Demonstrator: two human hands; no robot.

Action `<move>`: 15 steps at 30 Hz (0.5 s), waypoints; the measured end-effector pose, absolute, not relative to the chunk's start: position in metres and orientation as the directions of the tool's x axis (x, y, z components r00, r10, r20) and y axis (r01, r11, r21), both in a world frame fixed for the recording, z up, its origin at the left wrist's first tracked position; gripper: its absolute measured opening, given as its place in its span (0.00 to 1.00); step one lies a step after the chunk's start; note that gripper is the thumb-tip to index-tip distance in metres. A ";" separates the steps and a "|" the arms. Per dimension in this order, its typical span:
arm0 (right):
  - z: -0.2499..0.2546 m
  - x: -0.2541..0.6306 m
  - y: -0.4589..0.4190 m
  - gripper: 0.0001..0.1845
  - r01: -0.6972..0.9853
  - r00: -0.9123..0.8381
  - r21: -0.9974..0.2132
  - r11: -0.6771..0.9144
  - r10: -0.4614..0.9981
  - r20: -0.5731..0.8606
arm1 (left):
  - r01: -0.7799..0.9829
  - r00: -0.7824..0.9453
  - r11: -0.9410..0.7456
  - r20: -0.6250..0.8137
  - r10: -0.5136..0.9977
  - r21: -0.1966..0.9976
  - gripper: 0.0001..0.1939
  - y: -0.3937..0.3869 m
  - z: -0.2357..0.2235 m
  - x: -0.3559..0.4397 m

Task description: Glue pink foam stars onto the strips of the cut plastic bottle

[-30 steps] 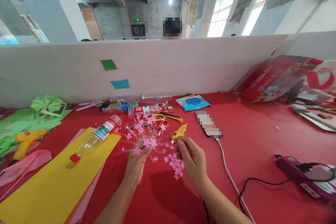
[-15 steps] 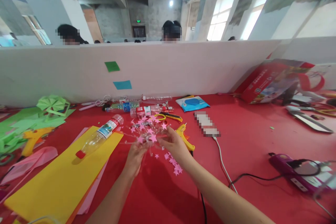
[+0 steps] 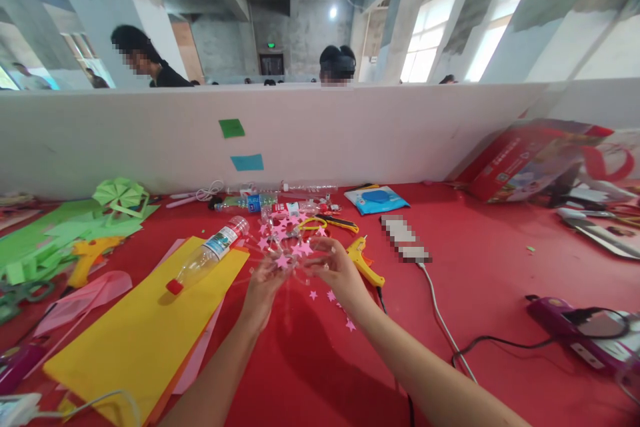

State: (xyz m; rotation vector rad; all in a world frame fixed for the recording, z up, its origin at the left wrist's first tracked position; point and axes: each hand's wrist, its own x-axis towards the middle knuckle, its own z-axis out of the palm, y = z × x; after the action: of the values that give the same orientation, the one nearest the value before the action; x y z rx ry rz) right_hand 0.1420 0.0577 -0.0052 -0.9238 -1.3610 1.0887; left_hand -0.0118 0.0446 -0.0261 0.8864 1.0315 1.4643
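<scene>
Between my hands is a clear plastic craft [image 3: 283, 260] with thin see-through strips fanning out and pink stars on them. My left hand [image 3: 264, 285] is closed around its lower left side. My right hand [image 3: 340, 273] is at its right side, thumb and fingers bent together on the clear strips; the exact grip is hard to make out. Loose pink stars [image 3: 351, 325] lie on the red table beneath my right hand, which partly covers them. Just right of that hand rests a yellow glue gun [image 3: 365, 263]. Behind the craft are yellow-handled scissors [image 3: 314, 221].
A clear bottle [image 3: 200, 260] lies on yellow sheets [image 3: 135, 327] at left, near another glue gun [image 3: 87, 260] and green paper [image 3: 30, 233]. More bottles [image 3: 254, 203] and a blue wipes pack [image 3: 376, 199] line the white partition [image 3: 350, 137]. A purple power strip [image 3: 555, 320] sits at right.
My view has swung a little to the left, so the table things appear farther right. The starred craft has turned slightly in my hands, and my right hand covers more of the loose stars.
</scene>
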 end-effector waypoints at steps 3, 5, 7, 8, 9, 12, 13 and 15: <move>-0.009 0.148 0.041 0.07 0.020 0.034 -0.934 0.356 0.934 0.356 | -0.375 -0.167 -0.062 -0.001 0.986 0.925 0.18 0.046 -0.023 -0.009; -0.010 0.151 0.028 0.07 0.186 -0.072 -0.815 0.548 0.835 0.545 | -0.385 -0.191 -0.066 -0.009 0.982 0.920 0.18 0.048 -0.020 -0.004; -0.010 0.152 0.016 0.10 0.296 -0.293 -0.598 0.745 0.666 0.686 | -0.411 -0.211 -0.063 -0.028 0.977 0.909 0.18 0.050 -0.018 0.002; -0.010 0.152 0.013 0.11 0.326 -0.361 -0.507 0.798 0.600 0.714 | -0.428 -0.217 -0.066 -0.032 0.976 0.901 0.18 0.050 -0.018 0.005; -0.009 0.152 0.011 0.11 0.344 -0.402 -0.441 0.829 0.555 0.729 | -0.444 -0.216 -0.067 -0.034 0.976 0.893 0.19 0.051 -0.018 0.008; -0.006 0.154 0.012 0.10 0.390 -0.421 -0.349 0.852 0.502 0.755 | -0.472 -0.201 -0.048 -0.055 0.978 0.880 0.19 0.052 -0.024 0.013; -0.005 0.154 0.013 0.11 0.395 -0.416 -0.338 0.854 0.494 0.763 | -0.479 -0.190 -0.034 -0.066 0.980 0.877 0.19 0.052 -0.026 0.013; -0.003 0.156 0.016 0.12 0.391 -0.403 -0.325 0.861 0.477 0.781 | -0.496 -0.155 -0.014 -0.073 0.985 0.868 0.19 0.052 -0.032 0.014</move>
State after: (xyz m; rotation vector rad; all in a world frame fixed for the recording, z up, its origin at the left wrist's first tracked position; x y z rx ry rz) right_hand 0.1564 0.0156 -0.0027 -0.6330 -2.0400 0.1097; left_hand 0.0136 0.0520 -0.0320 0.7103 0.9452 1.5088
